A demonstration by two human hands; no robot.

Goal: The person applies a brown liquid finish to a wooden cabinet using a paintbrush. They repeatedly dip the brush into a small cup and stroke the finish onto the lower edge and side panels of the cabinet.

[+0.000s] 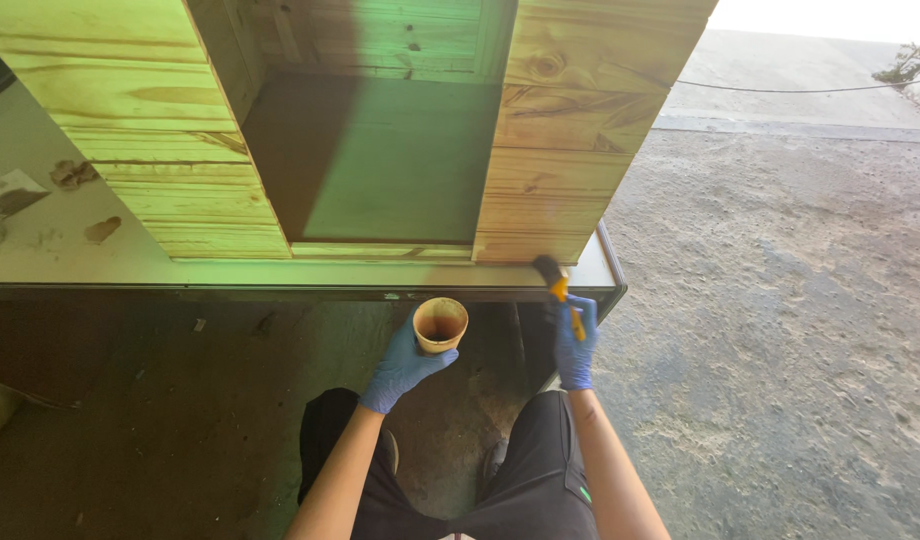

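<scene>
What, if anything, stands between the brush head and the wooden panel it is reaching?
Nothing visible. The right hand holds the brush with its head at the wooden panel's lower corner; the cup in the left hand sits aside.

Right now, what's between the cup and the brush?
Nothing: in the head view, only the table's dark front edge and shadowed floor show between cup and brush.

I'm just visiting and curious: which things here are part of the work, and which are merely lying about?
In use:
- left hand holding a small cup
- right hand holding a brush
- wooden cabinet
- table under it

Lying about:
- scraps on the table
- cable across the ground
</scene>
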